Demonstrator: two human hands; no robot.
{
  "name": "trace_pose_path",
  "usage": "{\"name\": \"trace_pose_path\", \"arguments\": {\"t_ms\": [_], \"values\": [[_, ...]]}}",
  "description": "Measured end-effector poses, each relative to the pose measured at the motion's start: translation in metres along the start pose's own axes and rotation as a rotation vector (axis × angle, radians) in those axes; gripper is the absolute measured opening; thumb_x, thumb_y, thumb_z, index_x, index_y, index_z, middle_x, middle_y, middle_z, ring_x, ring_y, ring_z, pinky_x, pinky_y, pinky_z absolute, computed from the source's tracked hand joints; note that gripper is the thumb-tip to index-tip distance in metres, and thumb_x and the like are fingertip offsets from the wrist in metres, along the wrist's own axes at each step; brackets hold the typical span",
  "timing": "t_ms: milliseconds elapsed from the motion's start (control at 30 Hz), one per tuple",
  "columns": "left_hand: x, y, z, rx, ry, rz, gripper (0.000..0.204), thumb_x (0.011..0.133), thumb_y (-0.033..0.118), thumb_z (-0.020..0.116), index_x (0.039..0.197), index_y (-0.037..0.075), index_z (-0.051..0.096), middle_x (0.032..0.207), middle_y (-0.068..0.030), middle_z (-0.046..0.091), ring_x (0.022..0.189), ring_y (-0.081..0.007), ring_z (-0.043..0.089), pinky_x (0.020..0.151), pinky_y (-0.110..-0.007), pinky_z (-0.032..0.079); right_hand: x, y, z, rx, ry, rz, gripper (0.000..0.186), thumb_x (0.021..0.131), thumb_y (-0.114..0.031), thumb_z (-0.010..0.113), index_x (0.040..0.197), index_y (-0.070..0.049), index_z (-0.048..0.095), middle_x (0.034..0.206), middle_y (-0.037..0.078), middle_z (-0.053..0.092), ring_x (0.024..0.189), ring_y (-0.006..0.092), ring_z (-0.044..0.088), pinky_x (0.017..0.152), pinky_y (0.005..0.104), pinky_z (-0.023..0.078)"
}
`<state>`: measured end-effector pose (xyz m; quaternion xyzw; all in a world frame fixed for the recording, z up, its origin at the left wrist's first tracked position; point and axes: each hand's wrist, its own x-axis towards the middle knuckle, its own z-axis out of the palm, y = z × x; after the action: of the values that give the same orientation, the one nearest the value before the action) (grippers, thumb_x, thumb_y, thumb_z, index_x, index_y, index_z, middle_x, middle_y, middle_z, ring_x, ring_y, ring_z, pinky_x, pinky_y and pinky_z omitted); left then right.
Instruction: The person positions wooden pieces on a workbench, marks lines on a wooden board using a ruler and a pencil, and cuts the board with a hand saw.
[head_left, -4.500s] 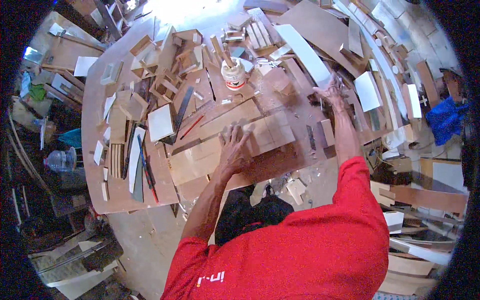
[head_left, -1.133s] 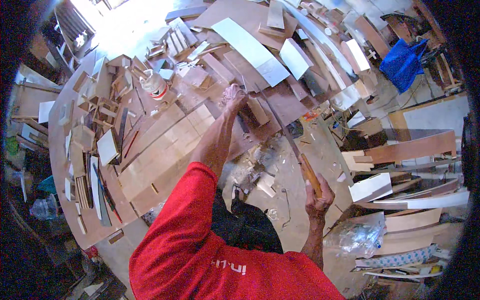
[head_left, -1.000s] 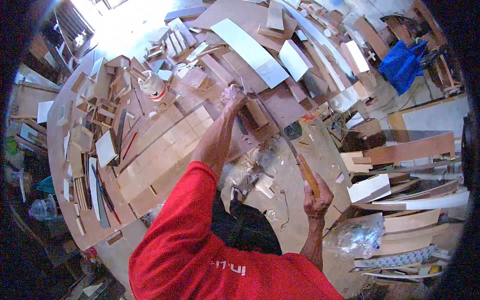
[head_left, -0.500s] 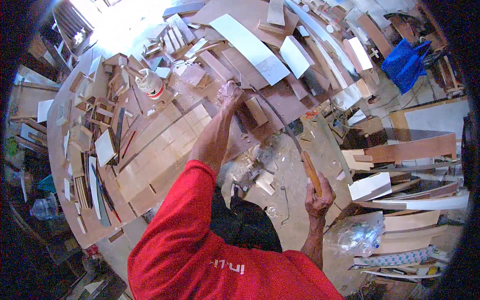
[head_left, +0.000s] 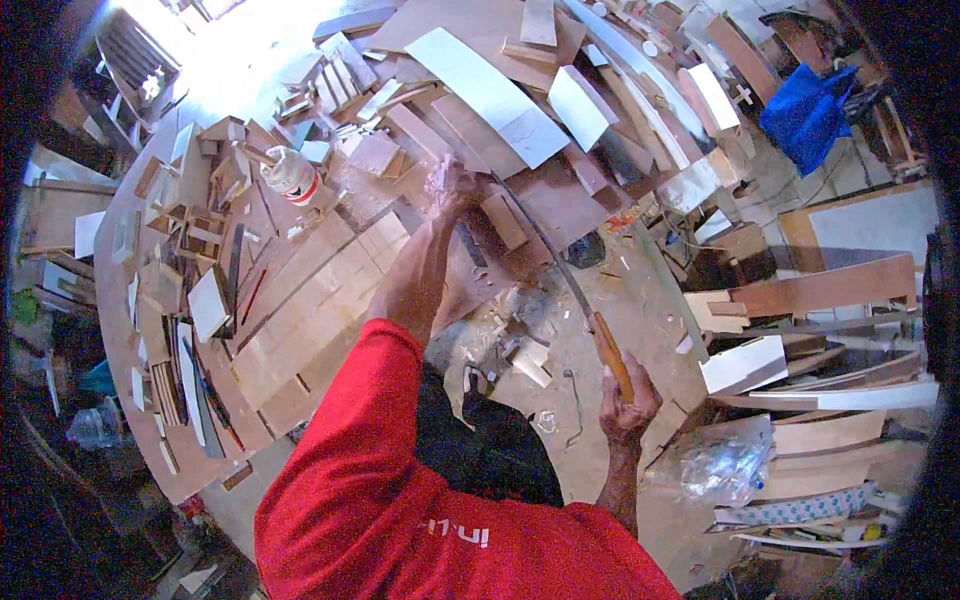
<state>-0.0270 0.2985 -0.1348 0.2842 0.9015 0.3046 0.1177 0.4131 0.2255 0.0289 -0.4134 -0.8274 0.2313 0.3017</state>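
My right hand (head_left: 628,403) is closed around the orange-brown wooden handle of a hand saw (head_left: 557,262). Its long, narrow, dark blade is seen nearly edge-on and runs up and left toward the workbench (head_left: 345,318). At the blade's far end, my left hand (head_left: 449,180) bears down with its fingers bent and closed. What lies under those fingers is mostly hidden and cannot be made out. Just right of my left wrist, a light brown wood block (head_left: 504,221) lies on the bench beside the blade.
A white tub (head_left: 290,176) stands among wood offcuts on the left of the bench. A long white board (head_left: 487,97) lies at the back. Stacked boards (head_left: 835,290) and a clear plastic bag (head_left: 722,462) are at the right. Scraps and a bent metal rod (head_left: 573,408) lie on the floor.
My right hand and the saw handle have drawn back slightly, down and to the left. The left hand stays at nearly the same place on the bench. The whole view has shifted a little.
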Motion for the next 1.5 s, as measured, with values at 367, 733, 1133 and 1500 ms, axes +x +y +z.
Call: {"name": "trace_pose_path", "arguments": {"t_ms": [367, 733, 1133, 1500], "values": [[0.024, -0.041, 0.045, 0.050, 0.103, 0.077, 0.049, 0.076, 0.039, 0.073, 0.109, 0.008, 0.057, 0.093, -0.0177, 0.067, 0.091, -0.0411, 0.067, 0.077, -0.051, 0.054, -0.004, -0.004, 0.000, -0.073, 0.029, -0.032, 0.034, 0.082, -0.011, 0.066, 0.113, 0.002, 0.064, 0.092, 0.019, 0.069, 0.079, 0.0348, 0.069, 0.072, 0.0408, 0.056], [0.032, -0.028, 0.050, -0.027, 0.132, 0.025, 0.043, 0.075, 0.033, 0.076, 0.104, 0.007, 0.059, 0.092, -0.0181, 0.069, 0.090, -0.0403, 0.067, 0.072, -0.053, 0.053, -0.010, -0.011, 0.010, -0.121, 0.094, 0.007, 0.033, 0.081, -0.010, 0.067, 0.112, 0.002, 0.065, 0.092, 0.019, 0.069, 0.077, 0.0344, 0.069, 0.069, 0.0405, 0.055], [-0.005, 0.022, 0.004, 0.059, 0.021, -0.037, 0.063, 0.071, 0.046, 0.079, 0.117, 0.009, 0.055, 0.112, -0.0182, 0.063, 0.098, -0.0407, 0.066, 0.081, -0.052, 0.053, -0.019, -0.010, 0.006, -0.061, 0.163, 0.101, 0.033, 0.083, -0.011, 0.070, 0.112, 0.004, 0.066, 0.097, 0.021, 0.070, 0.085, 0.0327, 0.070, 0.074, 0.0402, 0.055], [-0.003, 0.025, 0.001, 0.023, -0.025, 0.003, 0.074, 0.065, 0.042, 0.081, 0.122, 0.006, 0.051, 0.124, -0.0219, 0.049, 0.100, -0.0430, 0.064, 0.078, -0.053, 0.055, -0.030, -0.016, 0.001, -0.022, 0.111, 0.080, 0.032, 0.080, -0.008, 0.068, 0.110, 0.003, 0.067, 0.090, 0.018, 0.069, 0.077, 0.0316, 0.069, 0.070, 0.0383, 0.055]]}}
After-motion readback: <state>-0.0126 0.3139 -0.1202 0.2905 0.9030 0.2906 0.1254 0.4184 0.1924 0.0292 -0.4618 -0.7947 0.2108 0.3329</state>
